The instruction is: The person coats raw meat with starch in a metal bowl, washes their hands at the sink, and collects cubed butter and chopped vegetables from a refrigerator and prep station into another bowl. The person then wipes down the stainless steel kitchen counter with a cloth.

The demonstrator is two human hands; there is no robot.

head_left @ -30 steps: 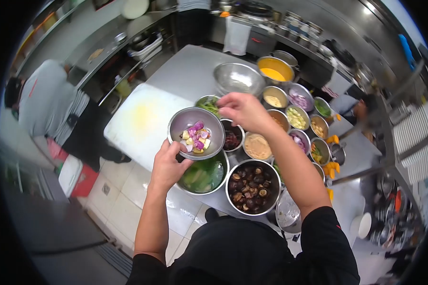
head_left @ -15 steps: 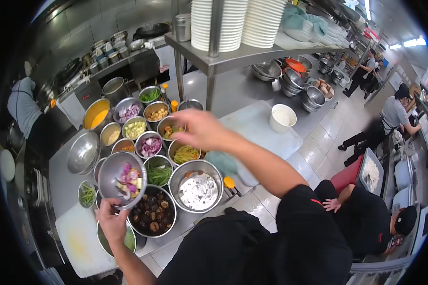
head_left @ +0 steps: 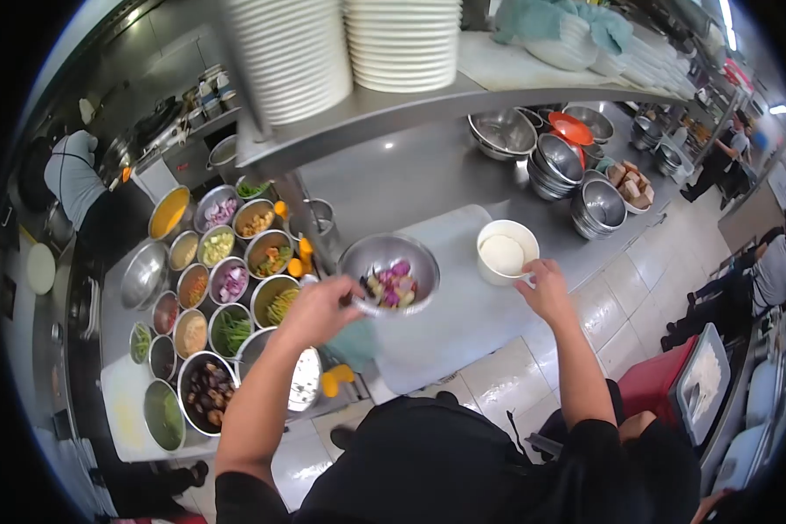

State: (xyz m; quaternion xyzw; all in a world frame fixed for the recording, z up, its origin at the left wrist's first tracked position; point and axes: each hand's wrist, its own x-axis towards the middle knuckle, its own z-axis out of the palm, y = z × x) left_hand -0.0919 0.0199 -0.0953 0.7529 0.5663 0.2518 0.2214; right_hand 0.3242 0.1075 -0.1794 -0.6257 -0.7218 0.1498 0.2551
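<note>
In my left hand (head_left: 321, 307) is the rim of a steel mixing bowl (head_left: 358, 253), gripped at its near left side. Chopped vegetables (head_left: 391, 285), purple and pale yellow pieces with some dark bits, lie in the bowl. It is over the white cutting board (head_left: 450, 336). My right hand (head_left: 546, 290) pinches the near right rim of a white tub (head_left: 491, 272) with pale contents, which stands at the board's right side. A green cloth (head_left: 351, 346) lies below my left hand.
Several steel containers of cut vegetables, such as red onion (head_left: 233, 284) and mushrooms (head_left: 208, 393), crowd the left. A shelf (head_left: 367, 112) with stacked white bowls (head_left: 402, 44) overhangs the counter. Steel bowls (head_left: 598, 205) stand at the back right. Co-workers stand at left and right.
My left hand has carried the steel bowl rightward from above the vegetable containers to the cutting board. My right hand has left the containers and taken the white tub's rim. The view has shifted right.
</note>
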